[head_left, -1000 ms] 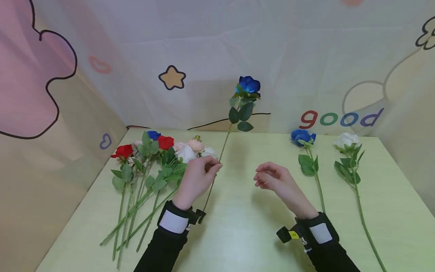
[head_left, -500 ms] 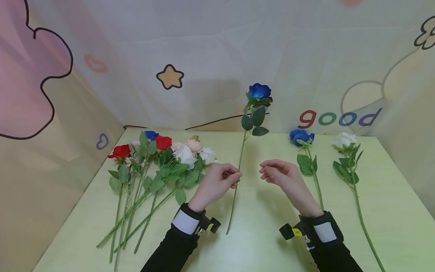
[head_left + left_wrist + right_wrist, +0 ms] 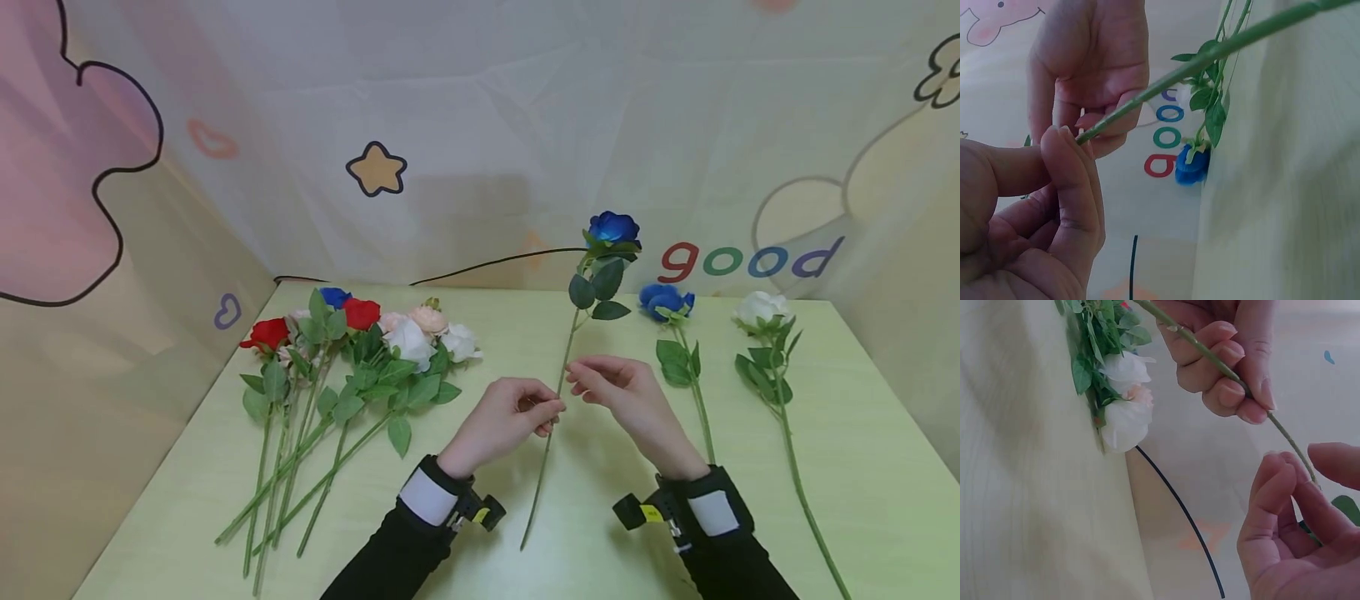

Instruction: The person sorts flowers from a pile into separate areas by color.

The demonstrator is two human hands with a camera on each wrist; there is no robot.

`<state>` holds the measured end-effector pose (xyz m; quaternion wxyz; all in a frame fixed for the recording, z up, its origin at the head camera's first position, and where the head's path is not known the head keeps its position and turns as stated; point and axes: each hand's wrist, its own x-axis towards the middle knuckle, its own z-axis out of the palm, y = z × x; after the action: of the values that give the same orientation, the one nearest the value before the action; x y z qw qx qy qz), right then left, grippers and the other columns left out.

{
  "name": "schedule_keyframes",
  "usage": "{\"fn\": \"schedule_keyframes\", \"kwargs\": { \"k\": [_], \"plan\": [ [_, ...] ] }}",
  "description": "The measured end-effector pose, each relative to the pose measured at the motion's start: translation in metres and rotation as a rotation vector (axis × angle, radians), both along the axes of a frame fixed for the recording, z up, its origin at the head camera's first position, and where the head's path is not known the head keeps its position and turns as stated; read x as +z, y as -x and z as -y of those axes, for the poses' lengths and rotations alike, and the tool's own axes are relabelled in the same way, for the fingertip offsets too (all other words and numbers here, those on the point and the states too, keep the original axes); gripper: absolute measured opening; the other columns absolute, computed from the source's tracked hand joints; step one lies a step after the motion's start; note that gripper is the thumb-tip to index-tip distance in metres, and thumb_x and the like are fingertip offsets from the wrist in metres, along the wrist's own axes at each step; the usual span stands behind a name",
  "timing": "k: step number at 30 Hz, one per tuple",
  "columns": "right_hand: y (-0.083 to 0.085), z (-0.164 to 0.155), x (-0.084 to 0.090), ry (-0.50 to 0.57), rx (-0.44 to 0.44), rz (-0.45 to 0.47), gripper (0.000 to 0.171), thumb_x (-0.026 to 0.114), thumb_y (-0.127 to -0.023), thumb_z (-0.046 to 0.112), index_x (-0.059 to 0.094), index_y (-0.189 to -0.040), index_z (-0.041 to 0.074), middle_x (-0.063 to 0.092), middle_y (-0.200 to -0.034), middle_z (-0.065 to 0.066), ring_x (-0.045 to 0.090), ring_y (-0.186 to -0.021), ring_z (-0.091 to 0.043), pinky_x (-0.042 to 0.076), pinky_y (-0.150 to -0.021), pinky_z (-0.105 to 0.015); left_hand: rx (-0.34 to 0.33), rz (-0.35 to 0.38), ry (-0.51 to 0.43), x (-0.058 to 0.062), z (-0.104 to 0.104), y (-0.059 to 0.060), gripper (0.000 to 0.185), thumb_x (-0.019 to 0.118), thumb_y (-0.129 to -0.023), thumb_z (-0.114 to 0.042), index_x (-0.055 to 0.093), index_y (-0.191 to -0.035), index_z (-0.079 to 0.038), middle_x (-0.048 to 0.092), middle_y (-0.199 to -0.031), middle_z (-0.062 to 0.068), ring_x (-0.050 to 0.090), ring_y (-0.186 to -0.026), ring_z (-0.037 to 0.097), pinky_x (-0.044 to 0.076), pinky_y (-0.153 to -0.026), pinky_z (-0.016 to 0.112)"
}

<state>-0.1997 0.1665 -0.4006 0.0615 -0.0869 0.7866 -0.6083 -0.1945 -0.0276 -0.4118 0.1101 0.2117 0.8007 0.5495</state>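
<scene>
My left hand (image 3: 504,421) pinches the green stem of a blue rose (image 3: 614,230) between thumb and fingers. The rose stands tilted above the table, its bloom up and leaning right, its lower stem hanging below the hand. My right hand (image 3: 633,404) is just above and to the right, with the stem (image 3: 1291,440) running between its thumb and fingers in the right wrist view. A gap shows between that thumb and the fingers; whether they touch the stem is hard to tell.
Right of the hands lie another blue rose (image 3: 663,302) and a white rose (image 3: 762,310), stems toward me. At the left, a pile holds red roses (image 3: 362,315), white roses (image 3: 409,343), pink blooms and a blue one. A printed cloth backdrop (image 3: 480,125) stands behind the table (image 3: 480,542).
My left hand has carried the blue rose rightward and lower, away from the pile, to beside my right hand. The right hand has stayed nearly in place, its fingers now at the stem.
</scene>
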Motion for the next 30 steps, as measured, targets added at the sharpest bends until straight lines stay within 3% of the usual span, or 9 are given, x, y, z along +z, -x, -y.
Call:
{"fn": "schedule_keyframes", "kwargs": {
  "k": [11, 16, 20, 26, 30],
  "plan": [
    [-0.002, 0.000, -0.001, -0.001, -0.019, -0.012, 0.036, 0.060, -0.091, 0.030, 0.065, -0.107, -0.002, 0.066, -0.082, 0.001, 0.058, -0.081, -0.018, 0.050, -0.075, -0.023, -0.044, 0.039, -0.003, -0.005, -0.011, -0.005, 0.019, 0.060, -0.091, -0.022, 0.068, -0.093, -0.006, 0.067, -0.077, 0.008, 0.061, -0.061, 0.006, 0.052, -0.062, 0.024],
    [-0.003, 0.002, 0.001, -0.007, -0.030, -0.002, 0.034, 0.060, -0.091, 0.027, 0.065, -0.107, -0.002, 0.068, -0.083, 0.001, 0.061, -0.080, -0.015, 0.050, -0.073, -0.022, -0.043, 0.019, 0.022, -0.005, -0.011, -0.005, 0.019, 0.060, -0.091, -0.024, 0.069, -0.092, -0.007, 0.066, -0.071, 0.002, 0.061, -0.060, 0.007, 0.049, -0.059, 0.020],
    [-0.003, 0.000, 0.002, -0.016, -0.052, -0.003, 0.032, 0.059, -0.092, 0.026, 0.065, -0.106, -0.002, 0.071, -0.086, -0.004, 0.066, -0.080, -0.011, 0.052, -0.068, -0.022, -0.044, -0.022, 0.071, -0.002, -0.007, -0.004, 0.019, 0.059, -0.092, -0.025, 0.069, -0.092, -0.008, 0.068, -0.076, 0.005, 0.061, -0.061, 0.005, 0.048, -0.058, 0.020],
    [-0.002, -0.010, 0.006, -0.086, -0.115, -0.057, 0.033, 0.057, -0.093, 0.029, 0.066, -0.107, 0.000, 0.071, -0.089, -0.008, 0.067, -0.078, -0.010, 0.053, -0.072, -0.019, 0.020, -0.072, 0.111, 0.005, 0.007, 0.000, 0.017, 0.056, -0.093, -0.022, 0.069, -0.095, -0.011, 0.068, -0.082, 0.004, 0.062, -0.065, 0.005, 0.051, -0.061, 0.021],
    [-0.001, -0.023, 0.008, -0.151, -0.173, -0.114, 0.034, 0.058, -0.092, 0.029, 0.066, -0.109, 0.000, 0.070, -0.092, -0.015, 0.066, -0.074, -0.007, 0.053, -0.072, -0.017, 0.074, -0.105, 0.117, 0.006, 0.018, 0.006, 0.017, 0.056, -0.094, -0.023, 0.068, -0.096, -0.012, 0.068, -0.084, 0.000, 0.066, -0.071, 0.014, 0.052, -0.061, 0.022]
  ]
}}
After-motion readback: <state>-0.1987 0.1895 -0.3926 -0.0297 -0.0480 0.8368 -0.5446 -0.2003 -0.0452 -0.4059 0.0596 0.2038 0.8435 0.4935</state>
